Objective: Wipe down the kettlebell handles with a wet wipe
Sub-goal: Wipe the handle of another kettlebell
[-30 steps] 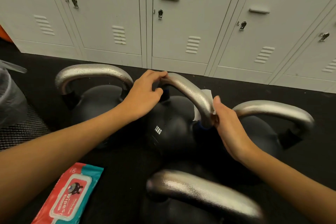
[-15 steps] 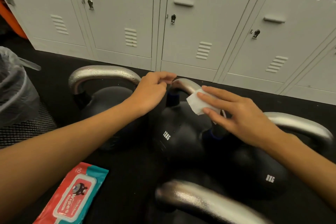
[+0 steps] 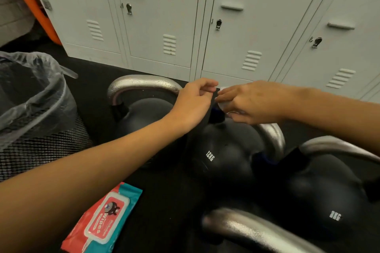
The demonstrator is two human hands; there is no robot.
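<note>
Grey lockers (image 3: pixel 156 18) backed the floor. My right hand (image 3: pixel 253 101) pinched the wet wipe (image 3: pixel 223 105) against the 12KG kettlebell's handle (image 3: pixel 271 139); my left hand (image 3: pixel 193 104), fingers curled, steadied its top. Next, probably: rubbing down the far leg.

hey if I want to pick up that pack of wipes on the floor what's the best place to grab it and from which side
Judging by its pose, pinch the wipes pack at its teal upper end, coming from above. It lies flat on the black floor, label up, and that end is in full view; the lower end runs out of the picture. A soft flat pack likely gives little else to hold.
</note>
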